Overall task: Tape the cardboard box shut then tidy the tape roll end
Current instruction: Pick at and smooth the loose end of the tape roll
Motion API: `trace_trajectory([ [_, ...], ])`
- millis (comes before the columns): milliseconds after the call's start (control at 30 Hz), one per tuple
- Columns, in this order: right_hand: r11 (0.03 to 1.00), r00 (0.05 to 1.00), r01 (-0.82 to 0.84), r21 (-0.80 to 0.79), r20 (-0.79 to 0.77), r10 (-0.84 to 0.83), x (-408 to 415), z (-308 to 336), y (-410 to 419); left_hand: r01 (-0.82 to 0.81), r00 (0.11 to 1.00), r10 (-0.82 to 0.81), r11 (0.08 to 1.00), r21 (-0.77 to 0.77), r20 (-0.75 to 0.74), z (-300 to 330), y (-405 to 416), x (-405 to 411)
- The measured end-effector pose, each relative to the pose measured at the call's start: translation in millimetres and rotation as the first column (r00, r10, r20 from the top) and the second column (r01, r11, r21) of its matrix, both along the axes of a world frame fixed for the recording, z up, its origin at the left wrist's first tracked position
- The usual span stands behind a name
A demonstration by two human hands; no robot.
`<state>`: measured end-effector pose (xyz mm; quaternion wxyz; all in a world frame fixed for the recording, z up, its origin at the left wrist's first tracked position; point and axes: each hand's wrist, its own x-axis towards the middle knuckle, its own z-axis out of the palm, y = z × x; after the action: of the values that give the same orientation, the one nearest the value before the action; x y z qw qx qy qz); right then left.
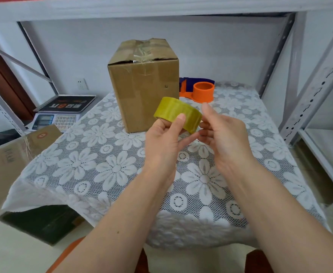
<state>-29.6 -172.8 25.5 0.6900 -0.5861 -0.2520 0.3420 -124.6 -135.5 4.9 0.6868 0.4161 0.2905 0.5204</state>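
The tape roll (178,114), a glossy yellowish ring, is held in the air above the table, in front of the cardboard box (144,83). The left hand (164,139) grips it with the thumb on the outer band and fingers through the hole. The right hand (223,134) touches the roll's right edge with curled fingertips; if it pinches the tape end, I cannot tell. The box is matte brown, upright on the white lace tablecloth (112,166) with flower pattern, and wrinkled clear tape crosses its closed top flaps. Behind the box an orange plastic tape dispenser (202,92) is partly hidden. At left stands a digital scale (63,113), its text hard to read.
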Motion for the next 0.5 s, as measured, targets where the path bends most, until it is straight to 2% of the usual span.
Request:
trace_trajectory([
  [167, 0.999, 1.0, -0.025, 0.04, 0.016, 0.025, 3.6, 0.7, -1.2, -0.004, 1.0, 0.004, 1.0, 0.004, -0.022, -0.9, 0.2, 1.5],
  [333, 0.994, 0.996, -0.027, 0.103, -0.087, 0.036, -1.3, -5.1, 1.2, 0.032, 0.998, -0.029, 0.998, -0.055, 0.057, 0.7, -0.4, -0.6],
  [500, 0.988, 0.996, -0.027, 0.149, -0.074, 0.038, -7.8, -8.0, 3.6, 0.03, 0.991, -0.011, 0.99, -0.14, 0.133, 1.7, 1.4, -0.9],
])
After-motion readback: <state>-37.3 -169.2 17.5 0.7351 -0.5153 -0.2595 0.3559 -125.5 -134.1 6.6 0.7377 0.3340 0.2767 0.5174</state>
